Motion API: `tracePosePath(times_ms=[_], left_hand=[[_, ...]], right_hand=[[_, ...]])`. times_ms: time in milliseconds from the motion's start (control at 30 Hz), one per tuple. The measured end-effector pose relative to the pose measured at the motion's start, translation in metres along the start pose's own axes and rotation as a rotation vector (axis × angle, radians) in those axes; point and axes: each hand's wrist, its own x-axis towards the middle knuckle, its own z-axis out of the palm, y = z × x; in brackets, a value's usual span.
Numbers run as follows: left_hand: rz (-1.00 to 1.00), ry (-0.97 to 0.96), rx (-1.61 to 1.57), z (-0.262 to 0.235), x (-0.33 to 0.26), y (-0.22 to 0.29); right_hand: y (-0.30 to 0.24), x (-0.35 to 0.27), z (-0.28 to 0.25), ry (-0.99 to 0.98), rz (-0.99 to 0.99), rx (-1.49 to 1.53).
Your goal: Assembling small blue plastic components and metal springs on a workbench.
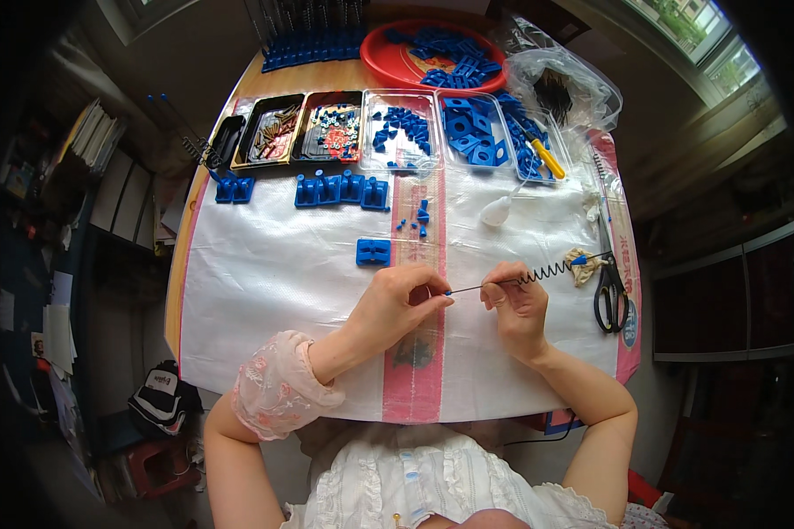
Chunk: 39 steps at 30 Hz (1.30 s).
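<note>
In the head view, a wooden table point(176, 291) stood with a window point(679, 25) at upper right, its top mostly covered by a white sheet point(282, 273) with a pink stripe. Along the far side ran a row of trays point(362, 163) of small parts, with a red basin point(369, 66) of blue pieces behind them.

The dark rod point(468, 289) lay between the two hands, above the near half of the sheet. The left hand point(403, 295) had its thumb and forefinger closed narrowly on the small blue tip point(447, 293) at one end; the right hand point(518, 309) held the rod with curled fingers, just beside its spring coil point(547, 271). Beyond the coil sat a blue cone point(579, 260), near black-handled scissors point(610, 295). A blue block point(373, 253) rested just beyond the left hand.
</note>
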Motion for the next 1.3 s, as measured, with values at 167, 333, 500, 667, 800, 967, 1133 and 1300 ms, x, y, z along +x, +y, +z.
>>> tracePosePath(times_ms=[167, 333, 500, 667, 800, 967, 1133, 1300], left_hand=[[-0.005, -0.005, 0.008, -0.0002, 0.0001, -0.0026], [0.065, 0.008, -0.003, 0.0006, -0.0005, -0.0054], [0.085, 0.003, 0.053, -0.0005, -0.0006, -0.0014], [0.060, -0.013, 0.041, -0.0005, -0.0014, 0.0007], [0.057, -0.037, 0.006, 0.0022, -0.0027, -0.0046], [0.042, -0.046, 0.009, 0.0006, -0.0016, -0.0015], [-0.004, -0.045, -0.035, 0.0015, -0.0015, -0.0011], [-0.076, -0.079, -0.132, 0.0005, -0.0026, -0.0019]], right_hand=[[0.0020, 0.0022, -0.0006, 0.017, 0.000, 0.013], [0.0001, 0.0017, -0.0002, -0.017, -0.042, -0.064], [-0.0037, 0.0014, 0.0004, -0.027, -0.088, -0.102], [-0.0050, 0.0010, 0.0016, -0.025, -0.125, -0.126], [-0.0027, -0.0002, 0.0000, -0.025, -0.090, -0.103], [-0.0033, 0.0003, -0.0005, -0.039, -0.079, -0.093], [-0.0021, 0.0010, -0.0009, -0.025, -0.032, -0.017], [-0.0034, 0.0003, -0.0004, -0.034, -0.013, 0.003]])
